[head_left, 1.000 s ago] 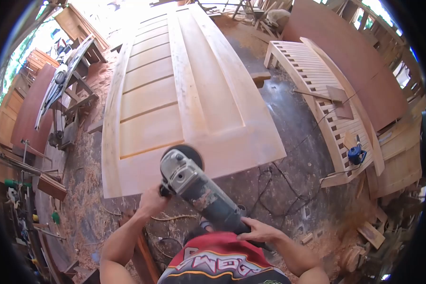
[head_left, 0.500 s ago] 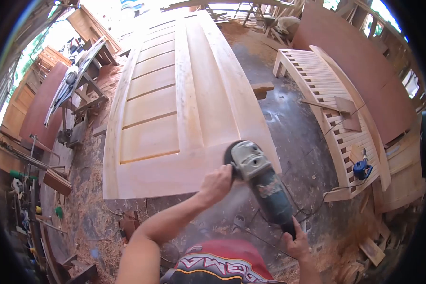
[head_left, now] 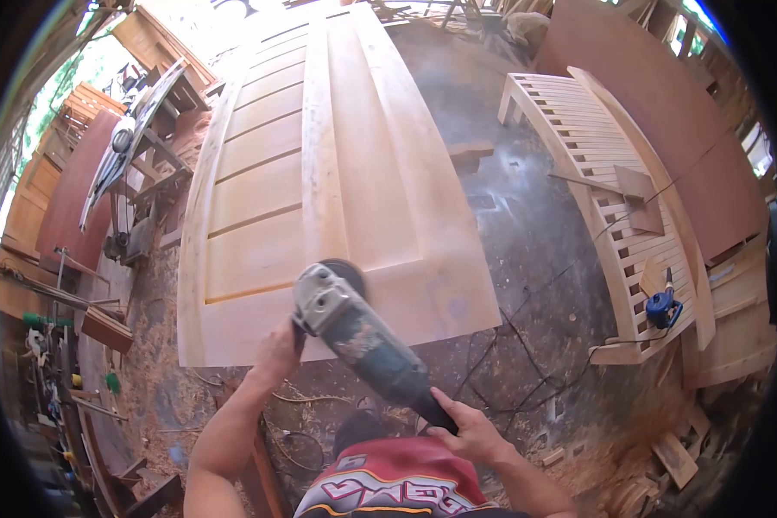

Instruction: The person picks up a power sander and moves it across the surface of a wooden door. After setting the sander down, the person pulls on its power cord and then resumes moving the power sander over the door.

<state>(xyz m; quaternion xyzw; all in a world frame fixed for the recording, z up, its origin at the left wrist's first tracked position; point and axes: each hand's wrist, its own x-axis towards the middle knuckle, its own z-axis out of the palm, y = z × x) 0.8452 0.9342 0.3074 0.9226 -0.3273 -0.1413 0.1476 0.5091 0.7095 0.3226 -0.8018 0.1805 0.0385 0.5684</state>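
Note:
Both of my hands are on an angle grinder [head_left: 367, 341] with a grey metal head and a dark green body. My left hand [head_left: 278, 350] is closed round the side handle by the head. My right hand [head_left: 470, 427] wraps the black rear end. The grinder's dark round disc [head_left: 347, 273] lies over the near end of a pale wooden door [head_left: 388, 298], partly hidden behind the head. Recessed panels run along the door's left side, and a long panel lies to the right. Dust hazes the air above it.
A slatted wooden bench [head_left: 591, 164] stands at right, carrying a blue tool [head_left: 662, 306] and loose boards. Black cord [head_left: 527, 345] trails over the floor. A large brown sheet [head_left: 656, 112] leans behind the bench. At left is a workbench [head_left: 151, 129] among shavings.
The grinder has swept left across the near end of the door, both hands moving with it. My view has shifted slightly, and more haze hangs beyond the door's right side.

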